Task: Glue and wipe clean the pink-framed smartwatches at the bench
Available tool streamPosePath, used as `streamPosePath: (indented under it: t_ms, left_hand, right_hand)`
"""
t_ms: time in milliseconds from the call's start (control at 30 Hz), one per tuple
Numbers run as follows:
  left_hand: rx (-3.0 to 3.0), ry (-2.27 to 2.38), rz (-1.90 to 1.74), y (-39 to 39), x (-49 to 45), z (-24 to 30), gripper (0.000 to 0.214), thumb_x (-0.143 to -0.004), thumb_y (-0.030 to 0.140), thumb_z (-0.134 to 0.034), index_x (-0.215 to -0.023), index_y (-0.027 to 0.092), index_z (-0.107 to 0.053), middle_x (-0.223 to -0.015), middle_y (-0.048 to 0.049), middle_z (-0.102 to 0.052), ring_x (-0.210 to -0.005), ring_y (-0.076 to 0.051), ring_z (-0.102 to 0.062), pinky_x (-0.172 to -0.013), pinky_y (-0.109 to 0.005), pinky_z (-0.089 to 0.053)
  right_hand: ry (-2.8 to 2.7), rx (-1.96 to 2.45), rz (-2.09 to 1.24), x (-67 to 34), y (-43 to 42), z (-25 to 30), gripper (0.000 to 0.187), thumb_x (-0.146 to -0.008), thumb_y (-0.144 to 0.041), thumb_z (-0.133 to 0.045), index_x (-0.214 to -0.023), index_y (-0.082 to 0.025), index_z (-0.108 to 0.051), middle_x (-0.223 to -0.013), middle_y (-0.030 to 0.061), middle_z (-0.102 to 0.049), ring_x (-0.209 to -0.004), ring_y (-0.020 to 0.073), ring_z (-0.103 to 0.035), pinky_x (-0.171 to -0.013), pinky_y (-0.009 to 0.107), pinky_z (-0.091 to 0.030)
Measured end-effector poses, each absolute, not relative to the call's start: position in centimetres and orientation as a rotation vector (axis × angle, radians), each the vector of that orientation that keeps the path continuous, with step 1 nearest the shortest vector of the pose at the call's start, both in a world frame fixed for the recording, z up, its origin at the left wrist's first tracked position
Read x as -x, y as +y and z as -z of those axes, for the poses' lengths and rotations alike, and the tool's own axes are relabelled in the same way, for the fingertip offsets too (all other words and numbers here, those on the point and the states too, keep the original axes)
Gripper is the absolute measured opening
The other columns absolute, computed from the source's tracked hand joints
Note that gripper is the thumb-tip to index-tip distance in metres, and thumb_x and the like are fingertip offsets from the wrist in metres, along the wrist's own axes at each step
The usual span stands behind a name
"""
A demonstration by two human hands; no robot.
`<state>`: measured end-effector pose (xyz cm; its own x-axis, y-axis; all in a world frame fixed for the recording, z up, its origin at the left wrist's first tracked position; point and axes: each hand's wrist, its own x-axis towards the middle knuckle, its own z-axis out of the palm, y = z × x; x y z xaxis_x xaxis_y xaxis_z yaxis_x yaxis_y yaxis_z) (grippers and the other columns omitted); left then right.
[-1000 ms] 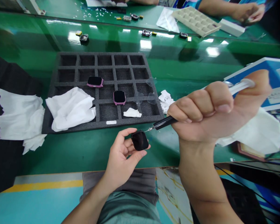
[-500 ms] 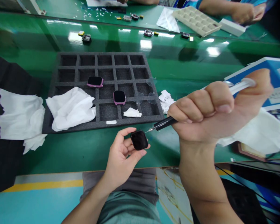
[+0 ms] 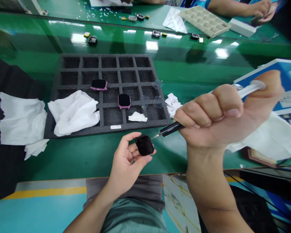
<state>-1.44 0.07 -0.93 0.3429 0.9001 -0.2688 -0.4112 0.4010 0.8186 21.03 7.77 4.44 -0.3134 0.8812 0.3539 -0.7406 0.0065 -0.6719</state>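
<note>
My left hand grips a dark smartwatch body by its edges, black screen facing up. My right hand is closed in a fist around a black-barrelled syringe, with the thumb on the end of its white plunger. The thin needle tip points left and meets or nearly meets the watch's upper right edge; I cannot tell if it touches. Beyond my hands, two pink-framed watches rest on the dividers of a black foam tray.
White cloths lie on the tray and left of it. Crumpled paper sits right of the tray. Watch cases ride the green belt behind. Across it are a co-worker's hands and a beige tray.
The watch cases and small yellow parts on the belt have shifted slightly right. The co-worker's hands have moved a little. My hands, the watch and the syringe stay almost still.
</note>
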Motion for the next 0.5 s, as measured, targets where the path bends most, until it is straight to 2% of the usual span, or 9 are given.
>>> streamPosePath:
  t_ms: [300, 500]
  left_hand:
    - [-0.722, 0.830, -0.942, 0.1, 1.4, 0.7, 0.052, -0.080, 0.007, -0.080, -0.120, 0.024, -0.052, -0.101, -0.0012, -0.083, -0.094, -0.018, -0.081, -0.087, -0.026, -0.061]
    - [-0.716, 0.816, -0.949, 0.1, 1.5, 0.8, 0.052, -0.080, 0.007, -0.081, -0.120, 0.024, -0.052, -0.100, -0.0008, -0.083, -0.093, -0.018, -0.081, -0.088, -0.026, -0.062]
  right_hand:
    - [-1.011, 0.231, -1.608, -21.6, 7.9, -3.8, 0.052, -0.085, -0.058, -0.062, -0.051, -0.025, -0.039, -0.046, -0.0054, -0.020, -0.040, 0.0134, -0.022, -0.043, 0.030, -0.029]
    - [-1.022, 0.379, -1.587, -22.3, 7.7, -3.5, 0.050, -0.085, -0.062, -0.061, -0.053, -0.027, -0.045, -0.047, -0.0053, -0.014, -0.042, 0.0152, -0.020, -0.043, 0.031, -0.030]
